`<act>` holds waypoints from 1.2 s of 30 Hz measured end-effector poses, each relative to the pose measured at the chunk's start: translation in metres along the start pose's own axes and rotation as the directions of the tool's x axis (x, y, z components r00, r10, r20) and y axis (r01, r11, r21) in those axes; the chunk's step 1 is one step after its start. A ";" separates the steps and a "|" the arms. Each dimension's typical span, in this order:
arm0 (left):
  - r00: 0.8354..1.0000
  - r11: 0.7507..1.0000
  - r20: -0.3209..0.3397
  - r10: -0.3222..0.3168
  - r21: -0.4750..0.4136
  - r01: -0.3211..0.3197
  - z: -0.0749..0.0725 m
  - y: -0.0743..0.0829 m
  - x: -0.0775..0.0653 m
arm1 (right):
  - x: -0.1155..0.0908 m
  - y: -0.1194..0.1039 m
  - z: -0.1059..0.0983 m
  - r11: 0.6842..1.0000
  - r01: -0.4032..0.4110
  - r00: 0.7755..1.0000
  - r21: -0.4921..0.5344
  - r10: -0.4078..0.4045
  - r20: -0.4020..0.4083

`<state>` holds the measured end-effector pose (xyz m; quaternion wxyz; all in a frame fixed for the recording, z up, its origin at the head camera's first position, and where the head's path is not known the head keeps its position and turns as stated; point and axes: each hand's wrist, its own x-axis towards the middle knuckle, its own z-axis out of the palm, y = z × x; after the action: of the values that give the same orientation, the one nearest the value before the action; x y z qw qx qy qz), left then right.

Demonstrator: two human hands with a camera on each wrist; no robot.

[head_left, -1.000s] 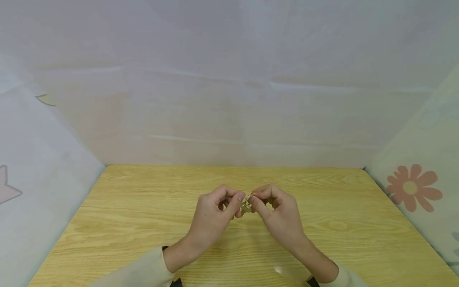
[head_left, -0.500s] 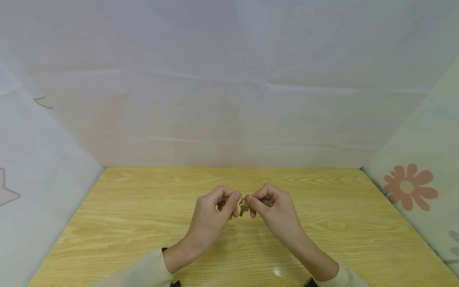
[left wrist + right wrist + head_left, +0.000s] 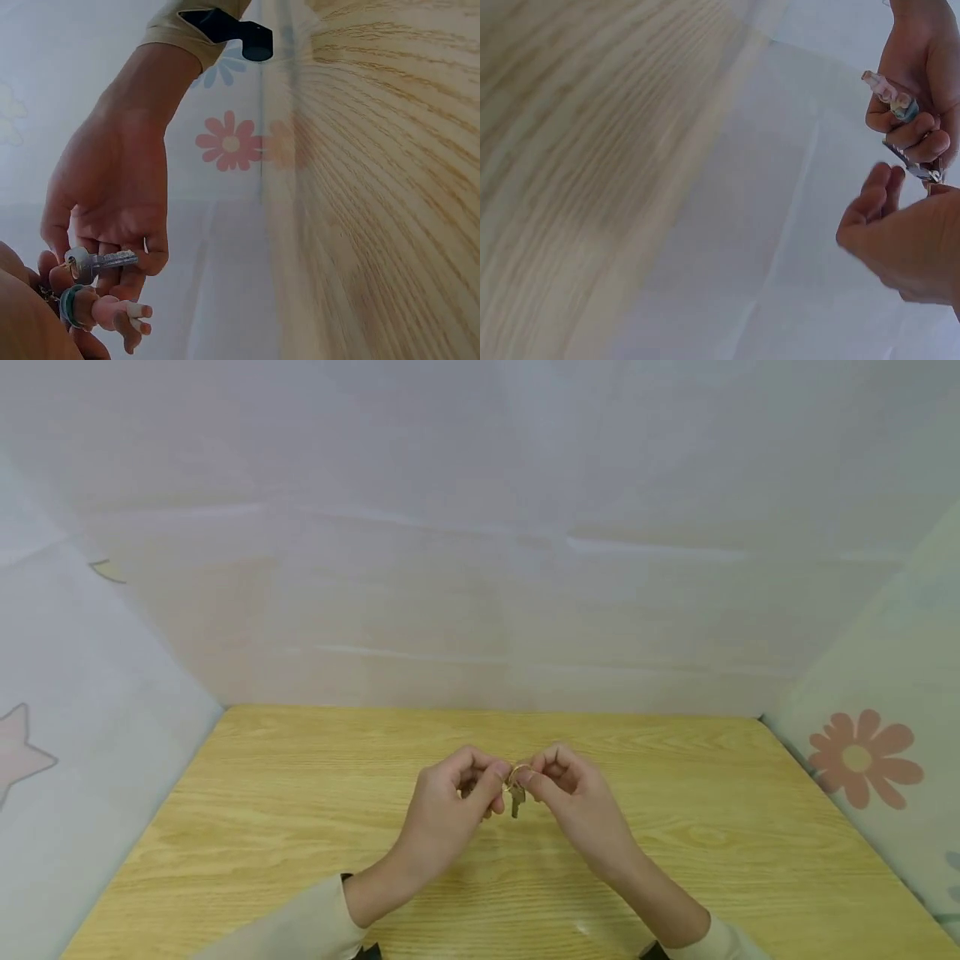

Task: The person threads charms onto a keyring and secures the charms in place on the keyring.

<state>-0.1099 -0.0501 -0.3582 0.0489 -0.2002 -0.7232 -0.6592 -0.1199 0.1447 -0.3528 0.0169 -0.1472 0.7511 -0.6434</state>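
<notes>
Between the fingertips of both hands is a thin gold-coloured key ring [image 3: 517,769], with a key [image 3: 516,800] hanging down from it. My left hand [image 3: 450,800] pinches the left side of the ring, its other fingers curled below. From the right, my right hand [image 3: 583,803] pinches the same ring with thumb and forefinger. In the left wrist view, a small figurine charm [image 3: 112,311] with a teal band hangs beside the left fingers, next to the key [image 3: 101,262]. The right wrist view shows the charm [image 3: 891,96] under the left hand; the charm's link to the ring is mostly hidden.
Both hands are above a light wood-grain table [image 3: 300,827]. Pale fabric walls close it in at the back [image 3: 480,568] and on both sides, with a red flower [image 3: 866,758] printed on the right one. Black wrist mounts show at the sleeves.
The key, mostly hidden a second ago and slanting half a second ago, now hangs nearly straight down. The ring shows more clearly between the fingertips. Both hands have barely shifted.
</notes>
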 end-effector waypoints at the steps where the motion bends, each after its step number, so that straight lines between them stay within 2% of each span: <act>1: 1.000 0.999 0.011 -0.025 -0.025 0.026 -0.001 -0.001 0.001 | 0.001 0.000 0.000 1.000 -0.021 1.000 0.018 0.021 0.024; 3: 0.996 0.995 0.051 -0.078 -0.063 0.082 -0.005 -0.002 0.003 | 0.002 0.001 -0.002 0.997 -0.059 0.996 0.056 0.055 0.076; 5: 0.986 0.990 0.115 -0.122 -0.054 0.129 -0.010 -0.003 0.008 | 0.004 0.001 -0.004 0.989 -0.097 0.988 0.115 0.082 0.128; 7: 0.969 0.987 0.193 -0.155 -0.006 0.159 -0.018 -0.006 0.013 | 0.007 0.004 -0.007 0.978 -0.127 0.977 0.164 0.095 0.188; 9: 0.947 0.983 0.266 -0.182 0.068 0.169 -0.025 -0.009 0.018 | 0.011 0.009 -0.012 0.976 -0.138 0.964 0.171 0.093 0.249; 13: 0.892 0.965 0.384 -0.239 0.196 0.175 -0.034 -0.020 0.025 | 0.018 0.024 -0.024 0.990 -0.123 0.943 0.074 0.093 0.321; 16: 0.855 0.943 0.430 -0.291 0.280 0.180 -0.037 -0.035 0.030 | 0.024 0.036 -0.035 0.993 -0.114 0.950 -0.023 0.116 0.291; 18: 0.841 0.929 0.434 -0.323 0.315 0.194 -0.041 -0.044 0.033 | 0.029 0.043 -0.042 0.991 -0.105 0.959 -0.087 0.124 0.254; 19: 0.839 0.923 0.429 -0.335 0.330 0.199 -0.043 -0.049 0.034 | 0.032 0.046 -0.045 0.989 -0.090 0.963 -0.119 0.117 0.243; 22: 0.850 0.914 0.402 -0.340 0.355 0.198 -0.050 -0.058 0.038 | 0.038 0.052 -0.053 0.968 0.001 0.966 -0.249 0.063 0.252; 26: 0.864 0.898 0.400 -0.305 0.423 0.121 -0.055 -0.065 0.040 | 0.039 0.058 -0.059 0.901 0.136 0.944 -0.412 0.009 0.330; 29: 0.862 0.872 0.428 -0.273 0.489 0.034 -0.056 -0.071 0.038 | 0.035 0.059 -0.060 0.843 0.168 0.925 -0.511 0.045 0.378; 31: 0.856 0.858 0.443 -0.268 0.513 0.004 -0.055 -0.074 0.035 | 0.033 0.058 -0.059 0.812 0.177 0.913 -0.555 0.074 0.400; 35: 0.848 0.843 0.445 -0.289 0.538 0.005 -0.054 -0.071 0.031 | 0.031 0.053 -0.056 0.769 0.188 0.898 -0.611 0.117 0.424; 36: 0.848 0.839 0.440 -0.297 0.544 0.012 -0.054 -0.070 0.030 | 0.031 0.052 -0.055 0.766 0.192 0.894 -0.613 0.122 0.432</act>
<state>-0.1730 -0.0995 -0.4067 -0.1459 -0.2843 -0.8751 -0.3635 -0.1716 0.1970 -0.3887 0.1256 -0.3021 0.8973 -0.2964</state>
